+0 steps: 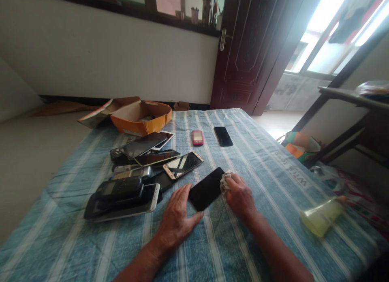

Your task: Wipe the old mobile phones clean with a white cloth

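Observation:
A black smartphone (pixel 207 189) lies slantwise on the cloth-covered table, its dark screen facing up. At its near left end, my left hand (pixel 179 215) has the fingers along one edge and the thumb at another, gripping it. A crumpled whitish cloth (pixel 225 182) is bunched in the closed fingers of my right hand (pixel 239 193), and it touches the phone's far right end. Just beyond my left hand is a gold-framed smartphone (pixel 183 165). Farther back lie a small pink phone (pixel 197 137) and another black smartphone (pixel 223 136).
Several phones pile up at left, among them a black handset (pixel 120 189) on a white-edged smartphone (pixel 148 199). Behind them stands an open orange box (pixel 141 124). A yellowish translucent pouch (pixel 322 217) lies by the right edge of the striped tablecloth (pixel 258 164).

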The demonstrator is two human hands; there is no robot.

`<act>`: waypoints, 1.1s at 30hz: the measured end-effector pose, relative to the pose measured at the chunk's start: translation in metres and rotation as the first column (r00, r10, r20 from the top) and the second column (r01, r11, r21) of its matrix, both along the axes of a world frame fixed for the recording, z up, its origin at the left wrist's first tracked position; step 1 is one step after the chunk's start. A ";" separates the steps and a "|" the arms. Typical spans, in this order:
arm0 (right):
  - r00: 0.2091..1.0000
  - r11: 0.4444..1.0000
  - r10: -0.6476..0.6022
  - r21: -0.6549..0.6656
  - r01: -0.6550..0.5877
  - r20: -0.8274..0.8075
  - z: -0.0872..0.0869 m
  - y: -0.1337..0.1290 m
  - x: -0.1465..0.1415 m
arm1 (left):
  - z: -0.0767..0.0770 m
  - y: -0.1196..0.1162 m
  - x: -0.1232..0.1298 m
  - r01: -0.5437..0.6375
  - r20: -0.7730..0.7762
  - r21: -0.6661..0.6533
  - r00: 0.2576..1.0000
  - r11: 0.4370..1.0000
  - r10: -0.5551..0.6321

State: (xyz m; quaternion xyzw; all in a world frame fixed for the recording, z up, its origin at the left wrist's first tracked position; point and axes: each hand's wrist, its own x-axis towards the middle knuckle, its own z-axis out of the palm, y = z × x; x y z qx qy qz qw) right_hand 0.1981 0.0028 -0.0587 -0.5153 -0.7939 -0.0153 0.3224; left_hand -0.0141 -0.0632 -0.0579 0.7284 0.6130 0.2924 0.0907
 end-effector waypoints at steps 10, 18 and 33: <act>0.985 0.985 0.171 -0.041 -0.170 0.019 0.002 0.000 -0.018 | -0.008 0.004 0.001 0.015 -0.088 0.152 0.996 0.988 -0.002; 0.990 0.989 0.133 -0.072 -0.130 0.039 0.007 0.041 -0.024 | -0.003 0.003 0.001 0.027 -0.112 0.175 0.994 0.984 -0.008; 0.859 0.858 0.512 -0.031 -0.512 -0.003 0.018 -0.028 -0.059 | -0.001 0.001 -0.008 0.018 0.042 0.004 0.999 1.000 -0.018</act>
